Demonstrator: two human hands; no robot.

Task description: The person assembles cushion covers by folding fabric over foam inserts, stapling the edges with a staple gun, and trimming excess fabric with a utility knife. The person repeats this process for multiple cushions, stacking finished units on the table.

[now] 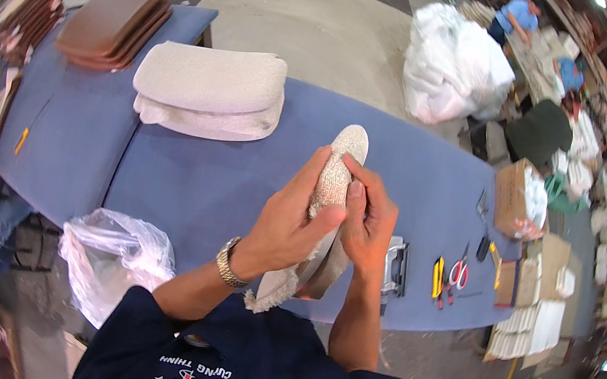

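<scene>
A cream fabric-covered pad [341, 168] stands nearly edge-on above the near side of the table, its fabric edge frayed at the lower end. My left hand [295, 220] grips it from the left, thumb pressed against the fabric. On the other side, my right hand [369, 221] is closed on the same pad, with fingertips pinching the fabric near its upper part. A brown-grey inner face shows between the hands; its detail is partly hidden. Just right of my right forearm lies a black and silver staple gun [395, 267].
Cream pads [208, 87] are stacked on the blue table [184, 177], with brown pads [118, 23] beyond. Red-handled scissors [459, 274] and a yellow-handled tool [438, 278] lie at right, near a cardboard box [519, 199]. A plastic bag [116, 262] hangs at the near left edge.
</scene>
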